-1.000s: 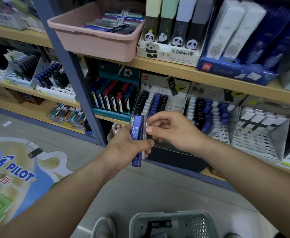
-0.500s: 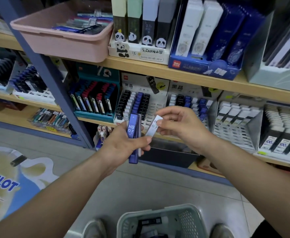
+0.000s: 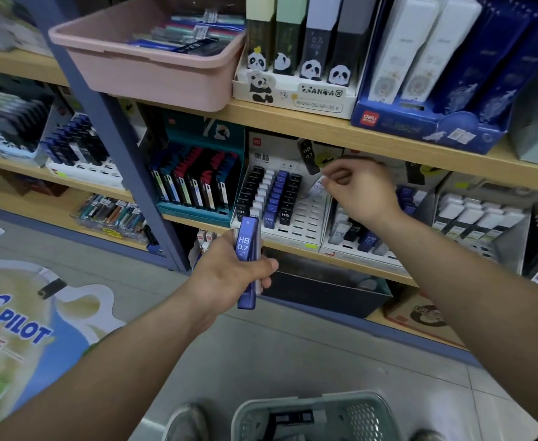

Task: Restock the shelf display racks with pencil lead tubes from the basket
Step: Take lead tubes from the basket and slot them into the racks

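Note:
My left hand [image 3: 229,275] grips a small bundle of lead tubes, the front one blue [image 3: 247,259] and marked HB 0.7, held upright below the middle shelf. My right hand [image 3: 359,189] pinches a white lead tube [image 3: 317,186] and holds it tilted over the white display rack [image 3: 305,218], above its bare slots on the right side. Black, white and blue tubes fill the rack's left columns. The grey basket [image 3: 318,412] sits on the floor at the bottom, with dark tubes inside.
A second white rack [image 3: 366,246] with a few tubes stands to the right, a teal rack [image 3: 197,186] to the left. A blue shelf post [image 3: 118,148] rises at left. A pink bin [image 3: 153,68] overhangs the upper shelf. My shoes flank the basket.
My right hand drew a white tube out of the bundle in my left hand and carried it up and right to the white rack. The left hand stayed put with the blue tube.

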Action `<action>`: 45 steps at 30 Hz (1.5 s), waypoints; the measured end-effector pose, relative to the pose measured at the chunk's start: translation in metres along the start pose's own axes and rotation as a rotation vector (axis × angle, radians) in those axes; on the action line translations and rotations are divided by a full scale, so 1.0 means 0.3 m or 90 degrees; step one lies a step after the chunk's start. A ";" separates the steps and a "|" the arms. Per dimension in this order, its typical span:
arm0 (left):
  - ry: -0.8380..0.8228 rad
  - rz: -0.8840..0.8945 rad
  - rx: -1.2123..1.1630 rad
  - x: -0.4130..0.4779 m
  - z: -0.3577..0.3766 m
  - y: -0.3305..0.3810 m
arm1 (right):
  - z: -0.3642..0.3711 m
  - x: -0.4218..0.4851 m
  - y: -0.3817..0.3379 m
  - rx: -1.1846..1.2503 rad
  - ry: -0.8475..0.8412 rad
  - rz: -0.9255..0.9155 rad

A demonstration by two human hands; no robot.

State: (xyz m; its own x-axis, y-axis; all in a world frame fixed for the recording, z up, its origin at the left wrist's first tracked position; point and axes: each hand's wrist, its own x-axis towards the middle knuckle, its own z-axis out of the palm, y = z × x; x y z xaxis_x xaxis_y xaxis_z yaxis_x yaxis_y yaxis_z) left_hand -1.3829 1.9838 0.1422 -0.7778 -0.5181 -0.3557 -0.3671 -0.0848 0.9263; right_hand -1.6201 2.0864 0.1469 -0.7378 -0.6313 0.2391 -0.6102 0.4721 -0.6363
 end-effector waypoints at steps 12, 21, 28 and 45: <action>0.014 -0.013 -0.052 -0.006 -0.051 -0.002 | 0.137 0.156 0.062 -0.207 -0.017 0.039; 0.021 -0.018 -0.055 -0.017 -0.056 0.001 | 0.153 0.174 0.076 -0.284 -0.047 0.045; 0.023 -0.023 -0.069 -0.023 -0.054 0.003 | 0.160 0.190 0.069 -0.351 -0.078 0.021; 0.002 -0.001 -0.095 -0.012 -0.056 0.003 | 0.145 0.167 0.052 -0.395 -0.136 -0.025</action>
State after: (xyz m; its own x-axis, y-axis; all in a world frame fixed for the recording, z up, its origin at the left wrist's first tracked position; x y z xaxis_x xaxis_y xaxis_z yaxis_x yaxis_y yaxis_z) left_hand -1.3719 1.9714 0.1464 -0.7751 -0.5211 -0.3574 -0.2888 -0.2108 0.9339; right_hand -1.6541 2.0356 0.1170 -0.6771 -0.7332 0.0623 -0.7358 0.6732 -0.0739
